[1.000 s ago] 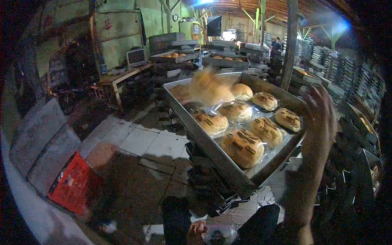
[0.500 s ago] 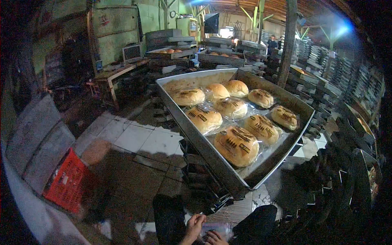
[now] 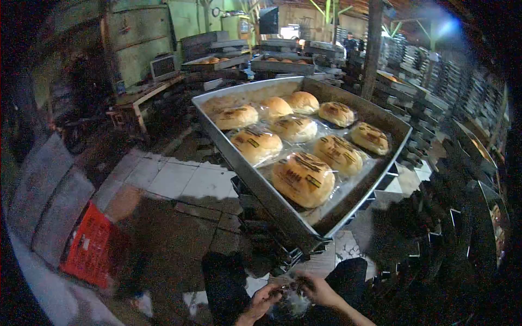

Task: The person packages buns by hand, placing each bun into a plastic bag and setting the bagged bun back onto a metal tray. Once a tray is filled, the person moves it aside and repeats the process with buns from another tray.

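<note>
Low in the view, between my knees, my left hand (image 3: 265,299) and my right hand (image 3: 319,290) hold a clear plastic bag (image 3: 294,305). The fingers of both hands are curled at the bag's upper edge, partly smeared and dim. Whatever the bag may contain cannot be made out. Beyond my hands a large metal tray (image 3: 255,185) rests tilted on a stack of other trays. Several round bread buns (image 3: 303,179) lie in it, most wrapped in clear printed plastic. A bun (image 3: 276,107) near the back shows little or no print.
A red plastic crate (image 3: 89,247) stands on the left beside grey panels (image 3: 62,209). Farther back are a wooden table (image 3: 147,92) with a screen (image 3: 163,66), and more bread trays (image 3: 283,65). A post (image 3: 373,49) rises behind the tray. Stacked trays (image 3: 451,87) line the right.
My hands have come up slightly, and my right hand has moved up and right. The plastic bag, flat before, now looks crumpled or opened between them. The camera view has shifted a little.
</note>
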The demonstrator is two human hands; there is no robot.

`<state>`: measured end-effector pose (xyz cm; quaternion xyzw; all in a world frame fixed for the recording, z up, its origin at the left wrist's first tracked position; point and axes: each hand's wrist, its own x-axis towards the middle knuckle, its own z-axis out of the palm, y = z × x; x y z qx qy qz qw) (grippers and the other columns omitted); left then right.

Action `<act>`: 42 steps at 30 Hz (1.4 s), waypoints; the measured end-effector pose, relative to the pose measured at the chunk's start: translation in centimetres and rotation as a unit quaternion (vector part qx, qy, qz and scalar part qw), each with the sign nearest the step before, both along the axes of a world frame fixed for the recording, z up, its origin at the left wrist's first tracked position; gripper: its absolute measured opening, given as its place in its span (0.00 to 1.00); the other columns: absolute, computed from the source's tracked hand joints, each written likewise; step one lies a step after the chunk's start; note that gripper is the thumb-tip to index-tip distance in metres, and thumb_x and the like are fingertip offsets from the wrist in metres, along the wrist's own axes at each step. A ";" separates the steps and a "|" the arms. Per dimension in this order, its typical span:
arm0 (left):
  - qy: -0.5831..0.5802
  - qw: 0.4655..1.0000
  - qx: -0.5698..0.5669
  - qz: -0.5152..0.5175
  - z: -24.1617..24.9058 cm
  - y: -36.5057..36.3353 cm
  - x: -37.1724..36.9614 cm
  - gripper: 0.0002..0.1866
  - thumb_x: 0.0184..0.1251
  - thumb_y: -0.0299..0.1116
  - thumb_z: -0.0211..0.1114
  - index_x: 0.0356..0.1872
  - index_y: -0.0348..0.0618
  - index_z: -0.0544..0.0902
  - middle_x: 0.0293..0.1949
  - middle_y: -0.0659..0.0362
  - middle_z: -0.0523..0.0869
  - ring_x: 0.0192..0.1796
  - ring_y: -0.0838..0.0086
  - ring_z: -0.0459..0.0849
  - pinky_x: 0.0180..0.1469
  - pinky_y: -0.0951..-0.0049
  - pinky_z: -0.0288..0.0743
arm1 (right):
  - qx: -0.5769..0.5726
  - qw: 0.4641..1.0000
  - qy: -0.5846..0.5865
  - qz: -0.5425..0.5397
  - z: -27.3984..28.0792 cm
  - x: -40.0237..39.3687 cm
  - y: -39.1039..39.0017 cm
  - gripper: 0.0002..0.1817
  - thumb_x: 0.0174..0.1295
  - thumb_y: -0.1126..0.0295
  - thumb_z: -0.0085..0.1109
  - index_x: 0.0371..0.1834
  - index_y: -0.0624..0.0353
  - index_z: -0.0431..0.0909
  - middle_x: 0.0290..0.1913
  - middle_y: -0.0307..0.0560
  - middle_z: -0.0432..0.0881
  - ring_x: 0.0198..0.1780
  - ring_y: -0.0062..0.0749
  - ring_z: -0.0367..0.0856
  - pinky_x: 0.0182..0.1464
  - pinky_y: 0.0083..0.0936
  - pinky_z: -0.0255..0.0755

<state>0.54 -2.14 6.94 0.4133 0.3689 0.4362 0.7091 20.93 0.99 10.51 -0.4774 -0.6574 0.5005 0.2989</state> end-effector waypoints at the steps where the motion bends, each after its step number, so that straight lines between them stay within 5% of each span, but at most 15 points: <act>1: 0.001 1.000 -0.003 -0.007 0.5 -0.1 0.2 0.24 0.55 0.38 0.61 0.48 0.34 0.68 0.46 0.57 0.72 0.51 0.73 0.68 0.54 0.73 0.58 | 0.021 0.999 -0.010 0.022 -2.4 -0.1 -0.2 0.18 0.58 0.65 0.49 0.48 0.64 0.67 0.43 0.46 0.74 0.42 0.25 0.71 0.45 0.25 0.66; 7: 0.049 0.995 -0.021 0.082 4.2 0.4 1.5 0.15 0.55 0.31 0.60 0.43 0.38 0.71 0.43 0.58 0.74 0.45 0.74 0.72 0.49 0.75 0.65 | 0.197 0.952 -0.158 0.172 4.8 -2.6 -2.5 0.38 0.56 0.56 0.50 0.63 0.60 0.41 0.64 0.50 0.45 0.65 0.39 0.44 0.65 0.33 0.38; 9: -0.026 0.989 -0.104 0.100 4.5 0.4 1.1 0.08 0.56 0.28 0.58 0.36 0.38 0.72 0.37 0.58 0.76 0.39 0.75 0.74 0.43 0.74 0.68 | -0.041 0.980 0.193 -0.026 2.3 -2.2 -1.3 0.39 0.56 0.54 0.51 0.63 0.60 0.41 0.63 0.51 0.49 0.65 0.37 0.44 0.64 0.33 0.38; 14: 0.013 0.979 -0.183 0.089 4.5 0.2 0.3 0.09 0.52 0.26 0.59 0.36 0.44 0.73 0.31 0.64 0.76 0.32 0.79 0.73 0.34 0.79 0.68 | -0.235 0.958 0.155 -0.048 1.1 -2.4 -1.6 0.31 0.57 0.54 0.50 0.60 0.59 0.54 0.52 0.49 0.66 0.53 0.34 0.66 0.54 0.28 0.61; 19: -0.012 0.964 0.031 0.264 3.8 0.8 -1.6 0.06 0.54 0.26 0.58 0.33 0.42 0.72 0.30 0.65 0.73 0.33 0.81 0.69 0.38 0.81 0.64 | -0.476 0.855 0.204 -0.028 1.4 -1.3 -1.8 0.29 0.55 0.50 0.50 0.53 0.60 0.65 0.46 0.44 0.73 0.45 0.26 0.70 0.49 0.22 0.63; 23: 0.046 0.986 -0.097 0.129 6.2 -0.1 -4.3 0.07 0.55 0.24 0.56 0.36 0.42 0.76 0.28 0.67 0.76 0.23 0.82 0.68 0.30 0.79 0.65 | -0.318 0.926 0.151 -0.137 6.1 0.0 -1.0 0.12 0.51 0.62 0.59 0.33 0.58 0.75 0.31 0.35 0.76 0.35 0.20 0.72 0.41 0.19 0.66; 29: 0.313 0.944 0.005 0.107 7.6 -0.6 -3.1 0.08 0.49 0.30 0.65 0.32 0.42 0.79 0.26 0.63 0.79 0.21 0.83 0.67 0.24 0.80 0.62 | -0.024 0.997 -0.023 -0.065 8.5 1.5 0.4 0.10 0.53 0.69 0.56 0.35 0.62 0.73 0.33 0.40 0.77 0.35 0.25 0.72 0.41 0.21 0.66; 31: 0.349 0.907 0.103 0.209 6.1 -0.3 -3.2 0.07 0.49 0.31 0.65 0.24 0.42 0.76 0.20 0.64 0.76 0.22 0.82 0.69 0.27 0.78 0.65 | 0.235 0.947 -0.144 0.166 9.2 1.1 0.0 0.08 0.46 0.78 0.56 0.31 0.63 0.72 0.26 0.46 0.76 0.30 0.25 0.74 0.36 0.24 0.68; 33: 0.366 0.904 0.106 0.193 4.7 0.1 -4.4 0.12 0.49 0.37 0.65 0.20 0.42 0.72 0.17 0.65 0.71 0.22 0.80 0.69 0.28 0.77 0.66 | 0.247 0.966 -0.006 -0.078 15.3 1.2 -0.6 0.10 0.44 0.81 0.49 0.33 0.61 0.72 0.25 0.47 0.74 0.30 0.27 0.73 0.33 0.24 0.68; 34: 0.057 0.971 -0.071 0.223 1.6 0.4 -5.3 0.13 0.49 0.39 0.64 0.21 0.42 0.72 0.18 0.63 0.71 0.22 0.78 0.69 0.28 0.75 0.66 | 0.355 0.901 0.078 -0.236 16.3 2.6 -0.6 0.10 0.47 0.78 0.48 0.35 0.61 0.71 0.27 0.47 0.74 0.31 0.27 0.73 0.34 0.24 0.69; 35: -0.261 0.907 -0.242 0.225 0.9 0.4 -5.4 0.14 0.49 0.42 0.64 0.22 0.43 0.72 0.19 0.62 0.72 0.22 0.76 0.70 0.28 0.72 0.66 | 0.463 0.805 0.153 -0.337 17.7 4.0 -0.4 0.11 0.49 0.76 0.47 0.37 0.61 0.70 0.29 0.47 0.74 0.33 0.27 0.73 0.35 0.23 0.69; 36: -0.272 0.904 -0.240 0.226 0.3 1.1 -4.9 0.14 0.49 0.42 0.64 0.22 0.43 0.72 0.19 0.62 0.72 0.22 0.76 0.70 0.28 0.72 0.66 | 0.551 0.718 0.208 -0.370 20.2 5.7 -0.1 0.11 0.52 0.74 0.45 0.40 0.61 0.69 0.31 0.47 0.74 0.34 0.27 0.72 0.36 0.23 0.69; 38: -0.107 0.944 -0.078 0.302 2.1 2.0 -3.1 0.05 0.58 0.28 0.55 0.28 0.37 0.74 0.25 0.60 0.77 0.29 0.76 0.76 0.33 0.72 0.70 | 0.584 0.701 0.271 -0.307 25.7 7.1 1.5 0.13 0.57 0.70 0.43 0.44 0.62 0.67 0.35 0.47 0.73 0.37 0.28 0.72 0.38 0.22 0.70; 40: 0.022 0.933 -0.119 0.338 1.9 3.2 -1.8 0.07 0.59 0.31 0.54 0.26 0.38 0.74 0.21 0.60 0.77 0.25 0.75 0.75 0.30 0.71 0.70 | 0.416 0.844 0.296 -0.164 30.8 6.1 6.0 0.16 0.62 0.65 0.40 0.48 0.62 0.65 0.39 0.47 0.73 0.40 0.28 0.71 0.40 0.21 0.70; 42: 0.169 0.922 0.040 0.345 -5.4 4.7 -0.9 0.12 0.61 0.37 0.52 0.25 0.37 0.74 0.18 0.59 0.76 0.22 0.75 0.74 0.27 0.71 0.68 | 0.525 0.819 -0.110 -0.203 37.4 1.2 12.9 0.14 0.60 0.62 0.44 0.39 0.61 0.71 0.32 0.46 0.75 0.33 0.29 0.72 0.38 0.27 0.69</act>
